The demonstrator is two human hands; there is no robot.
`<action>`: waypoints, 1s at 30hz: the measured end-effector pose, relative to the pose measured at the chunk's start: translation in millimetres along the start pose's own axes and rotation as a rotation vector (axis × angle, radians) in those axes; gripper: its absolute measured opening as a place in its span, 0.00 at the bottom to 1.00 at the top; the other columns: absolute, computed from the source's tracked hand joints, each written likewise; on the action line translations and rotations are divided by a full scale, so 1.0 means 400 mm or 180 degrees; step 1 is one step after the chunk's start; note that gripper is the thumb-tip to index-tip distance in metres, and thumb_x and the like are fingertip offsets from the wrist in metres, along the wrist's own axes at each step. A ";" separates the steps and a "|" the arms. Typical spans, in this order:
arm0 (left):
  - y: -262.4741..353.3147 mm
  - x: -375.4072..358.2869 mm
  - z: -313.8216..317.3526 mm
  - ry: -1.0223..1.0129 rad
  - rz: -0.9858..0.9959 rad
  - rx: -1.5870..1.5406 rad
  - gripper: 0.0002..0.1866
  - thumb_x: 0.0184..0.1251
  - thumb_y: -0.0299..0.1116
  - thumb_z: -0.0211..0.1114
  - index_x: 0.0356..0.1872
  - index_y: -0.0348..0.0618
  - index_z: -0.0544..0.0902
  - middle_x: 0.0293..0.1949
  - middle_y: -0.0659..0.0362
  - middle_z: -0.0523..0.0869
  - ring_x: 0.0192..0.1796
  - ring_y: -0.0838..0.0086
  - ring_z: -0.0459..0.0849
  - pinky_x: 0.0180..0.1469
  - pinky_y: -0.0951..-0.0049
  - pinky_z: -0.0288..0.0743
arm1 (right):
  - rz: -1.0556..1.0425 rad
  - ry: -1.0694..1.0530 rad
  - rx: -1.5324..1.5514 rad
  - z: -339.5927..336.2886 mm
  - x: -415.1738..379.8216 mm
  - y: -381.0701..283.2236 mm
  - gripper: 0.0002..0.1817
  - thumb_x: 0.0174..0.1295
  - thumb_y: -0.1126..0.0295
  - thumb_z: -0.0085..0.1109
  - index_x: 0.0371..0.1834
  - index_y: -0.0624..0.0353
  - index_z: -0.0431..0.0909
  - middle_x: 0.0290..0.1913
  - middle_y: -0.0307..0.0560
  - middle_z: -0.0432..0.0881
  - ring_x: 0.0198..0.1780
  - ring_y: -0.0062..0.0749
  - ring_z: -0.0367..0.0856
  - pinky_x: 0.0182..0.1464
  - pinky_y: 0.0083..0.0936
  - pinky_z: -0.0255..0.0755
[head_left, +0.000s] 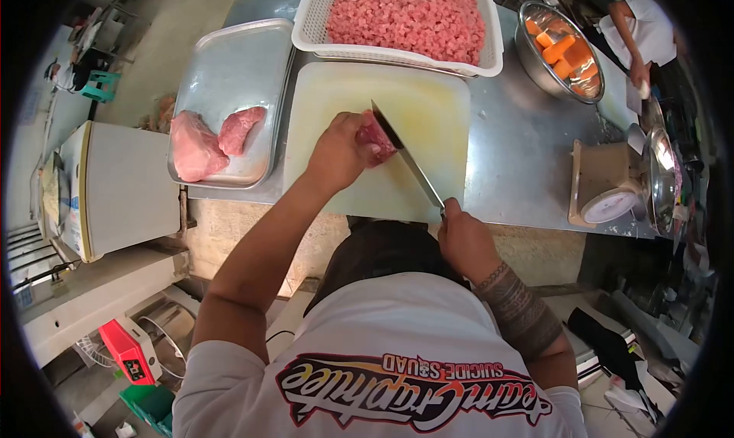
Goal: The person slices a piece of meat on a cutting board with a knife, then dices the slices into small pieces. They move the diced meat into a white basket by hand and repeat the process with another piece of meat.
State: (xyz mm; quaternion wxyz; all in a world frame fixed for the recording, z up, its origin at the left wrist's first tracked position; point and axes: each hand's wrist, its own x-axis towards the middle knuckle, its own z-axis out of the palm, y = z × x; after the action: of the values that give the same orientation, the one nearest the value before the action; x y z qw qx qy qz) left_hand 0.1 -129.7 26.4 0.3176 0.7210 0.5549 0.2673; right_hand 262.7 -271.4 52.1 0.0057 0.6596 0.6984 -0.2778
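Observation:
On the white cutting board (428,124) my left hand (339,149) is closed around a piece of raw meat (373,141), its fingers curled over the left side. My right hand (463,238) grips the handle of a long kitchen knife (417,170) near the board's front right corner. The blade runs up and to the left, lying along the right side of the meat. Left of the board, a metal tray (237,63) bears a large pale pink chunk of meat (196,149) and a smaller, darker one (241,128).
Behind the board stands a white plastic basket (306,25) of diced meat (409,17). A steel bowl (535,75) of carrot pieces (560,54) sits at the back right, a dial scale (608,182) at the right edge. Beyond, another person (638,33) works at a board.

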 end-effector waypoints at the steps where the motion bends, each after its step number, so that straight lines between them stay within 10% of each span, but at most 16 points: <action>1: -0.003 0.005 0.000 -0.0014 -0.0025 -0.0011 0.24 0.63 0.28 0.79 0.59 0.39 0.83 0.55 0.47 0.87 0.56 0.54 0.89 0.58 0.57 0.83 | -0.0042 0.0039 0.0096 -0.018 0.007 -0.006 0.11 0.70 0.72 0.59 0.51 0.62 0.72 0.33 0.66 0.86 0.34 0.66 0.88 0.37 0.55 0.83; 11: 0.017 0.036 -0.015 -0.0406 -0.0448 0.0265 0.20 0.67 0.28 0.75 0.59 0.39 0.84 0.53 0.47 0.89 0.56 0.50 0.90 0.58 0.54 0.83 | 0.0044 -0.0333 0.0237 -0.203 -0.080 -0.131 0.13 0.66 0.76 0.61 0.52 0.64 0.72 0.33 0.64 0.85 0.38 0.63 0.88 0.41 0.54 0.81; 30: -0.022 0.021 0.015 -0.0099 -0.0062 0.0285 0.22 0.69 0.32 0.77 0.59 0.40 0.79 0.52 0.47 0.88 0.53 0.48 0.88 0.53 0.51 0.82 | -0.0198 0.0066 0.0022 0.019 0.272 -0.161 0.07 0.70 0.75 0.54 0.49 0.63 0.71 0.32 0.64 0.85 0.35 0.60 0.90 0.36 0.51 0.83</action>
State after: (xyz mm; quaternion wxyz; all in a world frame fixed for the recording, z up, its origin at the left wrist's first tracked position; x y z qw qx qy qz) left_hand 1.0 -120.9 16.0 0.2961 0.7331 0.5683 0.2279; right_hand 186.5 -172.8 29.5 -0.0125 0.6403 0.7177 -0.2733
